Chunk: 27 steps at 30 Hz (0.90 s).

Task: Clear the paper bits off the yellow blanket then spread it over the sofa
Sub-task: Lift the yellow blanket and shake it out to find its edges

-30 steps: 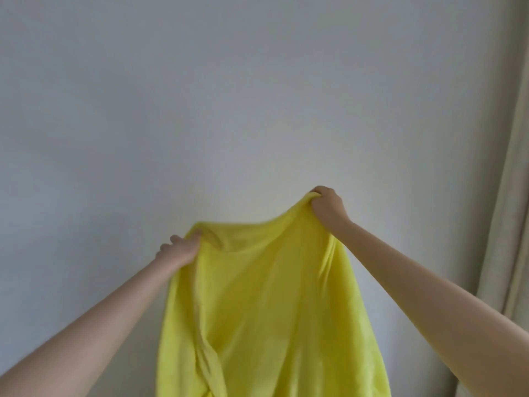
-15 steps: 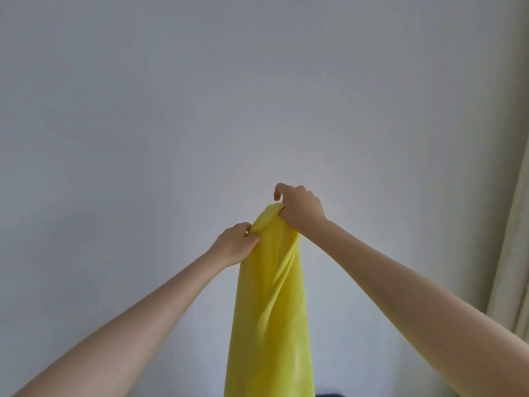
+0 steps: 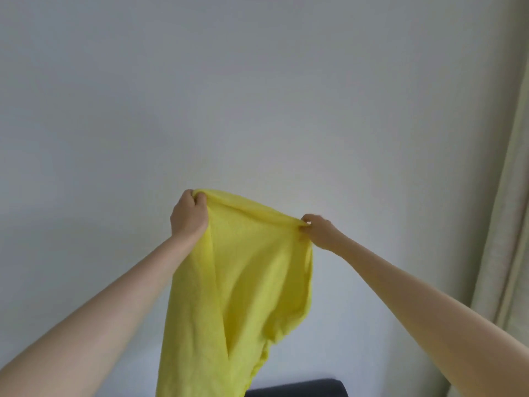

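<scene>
The yellow blanket point(image 3: 237, 282) hangs in the air in front of a pale wall, its top edge stretched between both hands and its lower part running out of the frame's bottom. My left hand point(image 3: 189, 214) grips the upper left end of that edge in a fist. My right hand point(image 3: 317, 229) pinches the upper right end, a little lower than the left. Both arms are held out and raised. No paper bits show on the cloth. A dark strip of the sofa point(image 3: 297, 389) peeks out at the bottom edge, below the blanket.
A plain pale wall point(image 3: 257, 96) fills most of the view. A light curtain point(image 3: 506, 224) hangs down the right side, close to my right forearm.
My hands have pulled apart from being close together, and the blanket's top edge has opened out from a narrow bunched strip into a wide span. The sofa top has come into view.
</scene>
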{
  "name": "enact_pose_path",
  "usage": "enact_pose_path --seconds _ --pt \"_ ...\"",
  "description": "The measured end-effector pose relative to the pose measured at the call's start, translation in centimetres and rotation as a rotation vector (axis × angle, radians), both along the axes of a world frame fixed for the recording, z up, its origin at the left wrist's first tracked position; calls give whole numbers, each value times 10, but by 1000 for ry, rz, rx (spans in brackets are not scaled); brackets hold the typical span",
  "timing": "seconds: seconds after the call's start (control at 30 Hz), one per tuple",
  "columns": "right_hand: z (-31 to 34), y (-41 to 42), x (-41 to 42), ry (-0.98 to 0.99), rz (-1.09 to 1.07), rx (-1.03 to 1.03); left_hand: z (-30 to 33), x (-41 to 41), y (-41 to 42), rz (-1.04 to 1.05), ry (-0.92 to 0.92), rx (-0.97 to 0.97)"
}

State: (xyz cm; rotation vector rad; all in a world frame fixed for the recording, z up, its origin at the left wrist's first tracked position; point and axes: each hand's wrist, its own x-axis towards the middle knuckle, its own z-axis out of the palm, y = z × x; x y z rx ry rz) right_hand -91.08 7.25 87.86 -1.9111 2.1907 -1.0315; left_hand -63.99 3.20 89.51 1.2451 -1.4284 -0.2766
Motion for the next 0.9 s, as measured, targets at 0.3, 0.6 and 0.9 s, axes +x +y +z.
enact_pose_path --seconds 0.3,0.6,0.9 --pt "44 4 51 -5 238 -238 -36 -41 12 -616 -257 429" --pt "-1 10 45 -352 417 -78 -46 -55 10 -428 -161 209" --pt "-139 16 45 -287 410 566 -23 -68 9 -337 123 82"
